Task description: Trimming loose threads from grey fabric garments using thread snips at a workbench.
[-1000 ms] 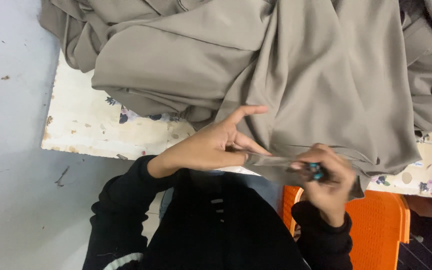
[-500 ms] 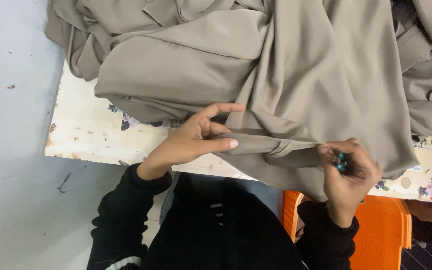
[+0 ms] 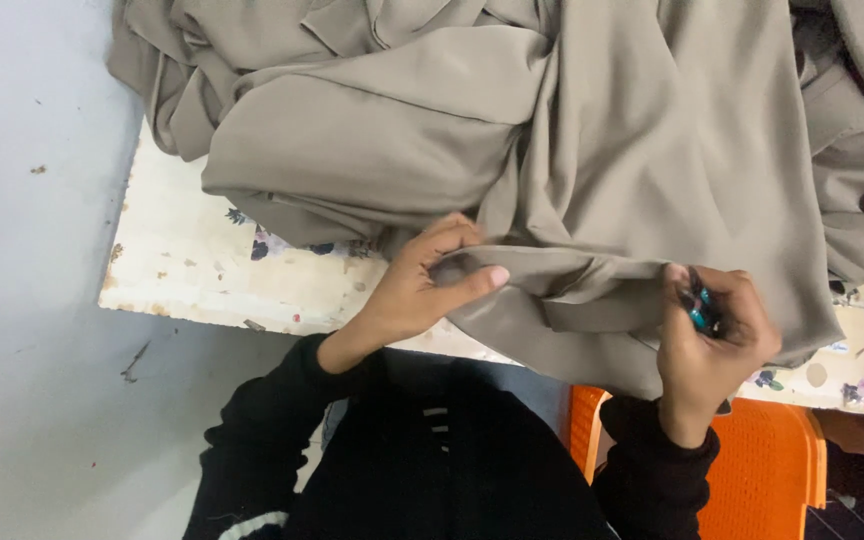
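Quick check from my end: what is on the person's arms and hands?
Both arms wear long black sleeves reaching the wrists. The left sleeve shows a white stripe near its lower edge. The left hand and right hand are bare, with no gloves.

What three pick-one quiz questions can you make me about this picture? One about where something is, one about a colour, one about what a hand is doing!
1. Where does the grey-beige cloth lie?
A. on the worn white table
B. on the floor
C. over a chair back

2. What colour is the seat below the table edge?
A. blue
B. orange
C. green

3. What is the left hand doing?
A. lying flat and empty
B. pinching a fold of the cloth
C. holding a cup

Answers:
1 A: the cloth is heaped on the tabletop.
2 B: its plastic is bright orange.
3 B: thumb and fingers close on a fold, while the right hand grips a small teal-handled tool.
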